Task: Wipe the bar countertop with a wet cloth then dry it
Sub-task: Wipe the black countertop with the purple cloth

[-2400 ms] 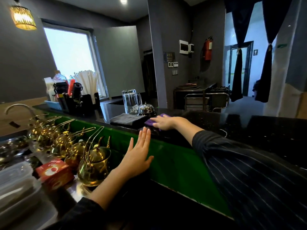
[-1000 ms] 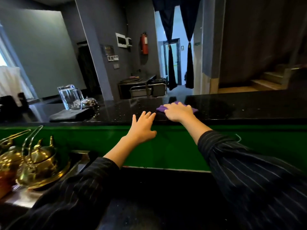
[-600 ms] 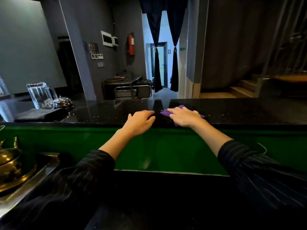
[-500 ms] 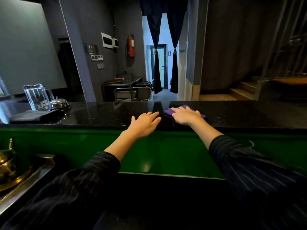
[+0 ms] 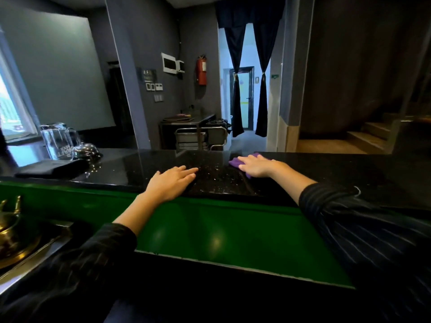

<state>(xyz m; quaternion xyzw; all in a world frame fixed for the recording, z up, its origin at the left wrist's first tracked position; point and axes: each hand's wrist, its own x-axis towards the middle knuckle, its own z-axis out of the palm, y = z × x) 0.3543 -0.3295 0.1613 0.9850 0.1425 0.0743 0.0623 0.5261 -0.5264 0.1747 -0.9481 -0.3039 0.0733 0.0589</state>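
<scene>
The bar countertop [image 5: 349, 169] is glossy black stone with a green front panel below it. A purple cloth [image 5: 236, 162] lies on it near the middle, mostly covered by my right hand [image 5: 256, 164], which presses flat on it with straight fingers. My left hand [image 5: 171, 181] rests flat on the counter's near edge, to the left of the cloth, fingers straight and holding nothing. Small wet specks glint on the stone between the two hands.
On the counter's left stand a glass pitcher [image 5: 59, 143], a silver call bell [image 5: 87, 150] and a folded dark cloth [image 5: 50, 167]. Brass teapots [image 5: 9, 231] sit on the lower work surface at the far left. Stairs rise beyond the counter at the right.
My right hand has slid the purple cloth rightward along the counter, away from the pitcher. My left hand followed along the near edge and now lies flat on the stone.
</scene>
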